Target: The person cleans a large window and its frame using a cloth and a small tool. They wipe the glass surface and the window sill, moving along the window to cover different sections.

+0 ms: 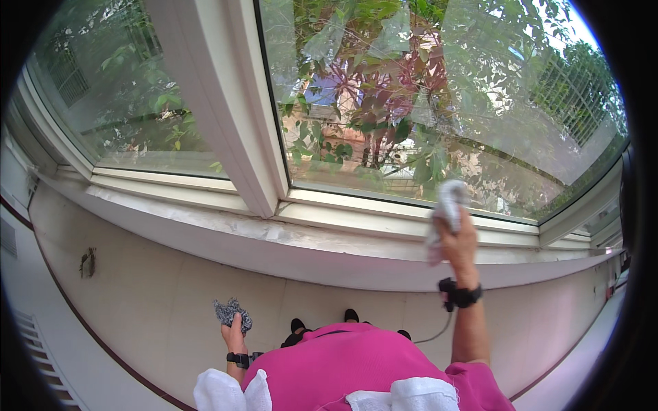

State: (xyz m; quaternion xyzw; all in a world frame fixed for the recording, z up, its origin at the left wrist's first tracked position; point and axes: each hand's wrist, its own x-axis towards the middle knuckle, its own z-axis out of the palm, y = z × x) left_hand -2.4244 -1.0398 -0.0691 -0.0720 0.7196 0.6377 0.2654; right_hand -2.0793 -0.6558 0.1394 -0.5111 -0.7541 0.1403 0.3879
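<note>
My right hand [459,244] grips a white cloth [452,198], blurred, in front of the lower edge of the large window pane [360,128]. Whether the cloth touches the glass I cannot tell. Low at the left, my left hand [234,331] holds a crumpled grey speckled cloth [232,312], away from the window. Both wrists wear black bands. White cloths [424,394] hang over the front of my pink top, at the left and the right.
A white window frame post [221,103] divides the panes above a worn sill [257,228]. A wall with a damaged patch [88,263] lies lower left, beside a slatted vent [43,354]. A thin cable [437,336] runs below my right wrist. Plants stand outside.
</note>
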